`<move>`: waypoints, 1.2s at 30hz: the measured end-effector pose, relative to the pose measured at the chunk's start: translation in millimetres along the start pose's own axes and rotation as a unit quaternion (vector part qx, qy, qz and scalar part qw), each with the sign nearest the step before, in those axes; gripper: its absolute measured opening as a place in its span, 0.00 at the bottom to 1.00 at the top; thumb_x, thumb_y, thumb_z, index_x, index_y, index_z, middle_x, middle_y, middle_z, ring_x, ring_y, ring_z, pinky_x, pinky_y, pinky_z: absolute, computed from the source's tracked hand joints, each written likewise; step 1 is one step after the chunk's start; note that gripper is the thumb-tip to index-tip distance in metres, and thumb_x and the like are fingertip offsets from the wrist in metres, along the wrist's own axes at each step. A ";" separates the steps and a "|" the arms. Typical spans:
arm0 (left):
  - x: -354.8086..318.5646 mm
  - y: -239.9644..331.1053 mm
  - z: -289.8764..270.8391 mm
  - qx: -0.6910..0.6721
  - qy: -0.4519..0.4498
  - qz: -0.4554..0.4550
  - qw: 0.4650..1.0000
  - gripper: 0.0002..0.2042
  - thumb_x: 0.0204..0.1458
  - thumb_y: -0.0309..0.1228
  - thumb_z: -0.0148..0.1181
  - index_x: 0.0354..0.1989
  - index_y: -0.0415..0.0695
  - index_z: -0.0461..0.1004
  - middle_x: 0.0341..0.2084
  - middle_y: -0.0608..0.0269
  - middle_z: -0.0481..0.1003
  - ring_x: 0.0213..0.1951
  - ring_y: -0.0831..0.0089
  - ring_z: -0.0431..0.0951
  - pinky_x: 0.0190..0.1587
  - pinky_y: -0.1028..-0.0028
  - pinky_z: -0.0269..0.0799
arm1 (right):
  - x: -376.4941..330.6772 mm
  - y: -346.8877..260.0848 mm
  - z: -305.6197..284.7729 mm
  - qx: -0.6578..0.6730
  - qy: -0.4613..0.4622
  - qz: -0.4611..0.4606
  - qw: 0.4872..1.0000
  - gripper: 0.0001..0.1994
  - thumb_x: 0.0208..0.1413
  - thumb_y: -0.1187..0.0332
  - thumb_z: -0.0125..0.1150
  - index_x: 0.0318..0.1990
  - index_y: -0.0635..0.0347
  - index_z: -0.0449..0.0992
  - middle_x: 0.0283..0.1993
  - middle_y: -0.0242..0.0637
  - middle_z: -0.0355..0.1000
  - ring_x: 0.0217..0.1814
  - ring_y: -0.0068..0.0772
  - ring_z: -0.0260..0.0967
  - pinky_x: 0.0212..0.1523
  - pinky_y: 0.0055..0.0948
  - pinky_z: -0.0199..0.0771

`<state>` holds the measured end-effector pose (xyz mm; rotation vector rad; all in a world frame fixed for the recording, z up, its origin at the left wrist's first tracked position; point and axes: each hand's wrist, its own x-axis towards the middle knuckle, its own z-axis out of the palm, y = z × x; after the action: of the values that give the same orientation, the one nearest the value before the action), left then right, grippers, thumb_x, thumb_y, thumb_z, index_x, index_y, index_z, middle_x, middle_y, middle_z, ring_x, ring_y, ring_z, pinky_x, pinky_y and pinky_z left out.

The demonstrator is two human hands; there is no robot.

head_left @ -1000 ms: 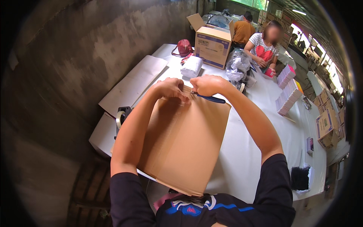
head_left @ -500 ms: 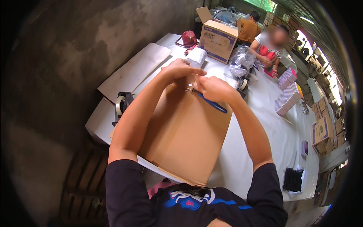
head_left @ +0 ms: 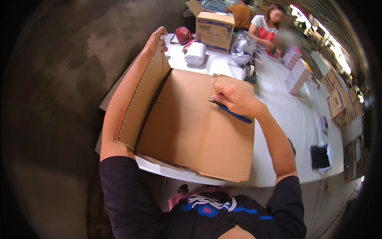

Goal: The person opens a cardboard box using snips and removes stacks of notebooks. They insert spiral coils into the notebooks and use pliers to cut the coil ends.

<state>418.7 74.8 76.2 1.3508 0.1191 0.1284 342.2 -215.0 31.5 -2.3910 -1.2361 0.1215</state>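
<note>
A brown cardboard box [head_left: 179, 115] lies in front of me, its left flap [head_left: 145, 101] raised upright. My left hand [head_left: 157, 41] is closed over the far top corner of that flap, with my forearm along its outer side. Over the right part of the box, my right hand [head_left: 235, 98] is closed around a blue-handled tool [head_left: 236, 115] with a dark pointed tip. Whether it is nippers or scissors I cannot tell. The tip points left, close above the cardboard.
Beyond the box are a white wrapped roll [head_left: 195, 54], a red pouch [head_left: 183, 36], an upright carton [head_left: 215, 32], crumpled plastic [head_left: 243, 47] and a tape dispenser [head_left: 249, 73]. Stacked small boxes [head_left: 297, 77] stand right. A person [head_left: 264, 30] works across the white table [head_left: 278, 131].
My left hand has moved away from the right one, out to the far left, and the left flap now stands up. My right hand has come nearer with the tool, and my view has shifted.
</note>
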 end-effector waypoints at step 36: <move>-257.8 -30.2 63.4 -0.175 -0.104 -0.315 0.927 0.39 0.52 0.53 0.51 0.65 0.46 0.41 0.56 0.54 0.53 0.49 0.61 0.62 0.51 0.63 0.57 | -127.3 -201.3 161.1 0.396 0.434 0.224 0.778 0.04 0.58 0.75 0.51 0.36 0.67 0.65 0.27 0.38 0.72 0.23 0.20 0.71 0.22 0.19 0.72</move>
<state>175.1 -34.2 63.3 0.9073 0.3290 -0.5143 70.2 -159.6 -43.6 -1.5697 -0.0894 -0.2543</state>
